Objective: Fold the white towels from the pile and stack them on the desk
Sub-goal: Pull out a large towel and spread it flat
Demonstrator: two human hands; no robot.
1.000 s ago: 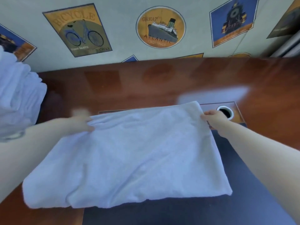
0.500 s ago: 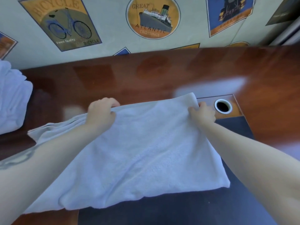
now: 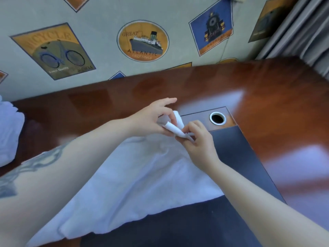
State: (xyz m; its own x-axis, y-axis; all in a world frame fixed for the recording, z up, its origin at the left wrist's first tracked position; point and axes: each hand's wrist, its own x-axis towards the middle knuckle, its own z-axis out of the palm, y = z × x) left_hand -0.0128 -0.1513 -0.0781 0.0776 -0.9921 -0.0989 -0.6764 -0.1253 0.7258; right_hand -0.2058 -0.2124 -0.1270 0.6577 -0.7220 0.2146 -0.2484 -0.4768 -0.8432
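Observation:
A white towel (image 3: 135,182) lies across the front of the brown wooden desk (image 3: 267,107), partly over its dark inlay. Its two far corners are brought together above the desk's middle. My left hand (image 3: 151,118) pinches one corner, with the index finger sticking out straight. My right hand (image 3: 197,138) pinches the other corner right beside it. The pile of white towels (image 3: 8,132) shows at the left edge, partly cut off by the frame.
A round cable hole (image 3: 217,118) with a metal ring sits just right of my hands. The dark desk pad (image 3: 236,157) runs toward the front. A wall with vintage posters stands behind the desk, and a grey curtain (image 3: 302,27) hangs at the upper right.
My left hand has carried its far corner rightward across the towel to meet the corner in my right hand. The towel's left half has lifted and folded over.

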